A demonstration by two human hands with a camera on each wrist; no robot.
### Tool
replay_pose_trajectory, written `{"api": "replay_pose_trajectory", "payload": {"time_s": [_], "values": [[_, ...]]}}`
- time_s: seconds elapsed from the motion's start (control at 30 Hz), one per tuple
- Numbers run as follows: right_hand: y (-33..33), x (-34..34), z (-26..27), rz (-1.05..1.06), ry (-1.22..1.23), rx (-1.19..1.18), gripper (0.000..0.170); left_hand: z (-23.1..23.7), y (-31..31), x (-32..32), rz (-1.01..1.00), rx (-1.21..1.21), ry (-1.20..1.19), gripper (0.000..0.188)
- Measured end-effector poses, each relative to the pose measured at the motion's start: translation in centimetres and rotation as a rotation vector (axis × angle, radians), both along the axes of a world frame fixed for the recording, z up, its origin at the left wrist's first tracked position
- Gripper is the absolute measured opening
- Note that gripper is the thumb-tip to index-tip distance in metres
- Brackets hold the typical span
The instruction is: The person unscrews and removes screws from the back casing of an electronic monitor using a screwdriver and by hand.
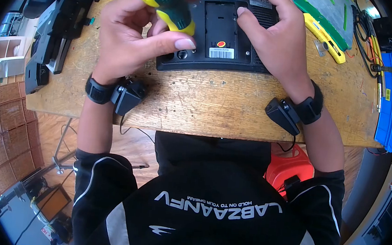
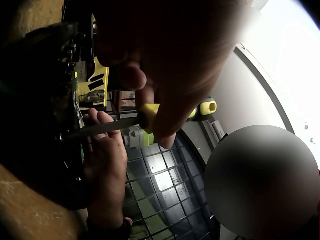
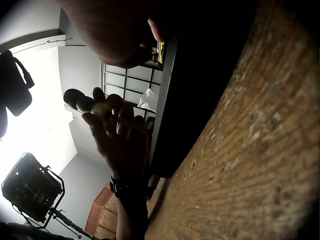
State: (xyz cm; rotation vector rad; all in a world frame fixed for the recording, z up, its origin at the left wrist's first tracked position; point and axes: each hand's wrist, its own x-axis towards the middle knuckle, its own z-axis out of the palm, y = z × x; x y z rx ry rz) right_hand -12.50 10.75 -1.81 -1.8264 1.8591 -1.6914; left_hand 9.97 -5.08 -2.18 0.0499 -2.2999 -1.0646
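Observation:
My left hand (image 1: pixel 126 44) holds a green and yellow screwdriver (image 1: pixel 172 8) by the lower part of its handle, thumb pointing right. In the left wrist view the screwdriver's shaft (image 2: pixel 107 127) runs to the dark device, its tip close to a screw. The device is a black plastic housing (image 1: pixel 194 61) lying on the bench, with a recessed bay, a barcode label (image 1: pixel 221 53) and screws along its face. My right hand (image 1: pixel 282 41) rests on the housing's right side, thumb by the bay. Blur softens the handle's upper end in the head view.
A yellow utility knife (image 1: pixel 324 38) lies right of the housing, beside a green-edged tray (image 1: pixel 329 15). Black equipment (image 1: pixel 57 31) lines the bench's left side. At the far right are cables (image 1: pixel 363 25) and a blue bin (image 1: pixel 389 102). The wooden bench (image 1: pixel 197 104) ends before my body.

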Motion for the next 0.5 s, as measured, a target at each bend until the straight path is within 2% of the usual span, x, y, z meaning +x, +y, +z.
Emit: {"api": "replay_pose_trajectory", "payload": {"time_s": [0.07, 0.1, 0.17, 0.27, 0.33, 0.4, 0.5], "values": [[0.0, 0.2, 0.4, 0.045, -0.024, -0.020, 0.021, 0.1, 1.6, -0.8, 0.059, 0.229, 0.087, 0.061], [0.4, 0.7, 0.9, -0.001, -0.001, 0.001, 0.021, 0.5, 1.6, -0.5, 0.058, 0.229, 0.087, 0.061], [0.5, 1.1, 1.3, -0.046, 0.023, 0.022, 0.021, 1.7, 1.4, 0.0, 0.061, 0.362, -0.123, 0.057], [0.5, 1.0, 1.3, -0.050, 0.004, -0.003, 0.021, 1.2, 1.7, -0.6, 0.020, 0.343, -0.024, 0.052], [0.9, 0.7, 1.9, 0.026, -0.035, 0.004, 0.020, 0.7, 1.4, -0.5, 0.004, 0.372, 0.019, 0.052], [0.2, -0.3, 0.5, -0.025, 0.003, -0.001, 0.021, -0.2, 0.2, 0.0, 0.028, 0.113, 0.033, 0.053], [-0.1, -0.4, 0.4, -0.088, 0.040, -0.034, 0.021, 0.0, -0.6, 0.6, -0.007, 0.046, -0.006, 0.056]]}}
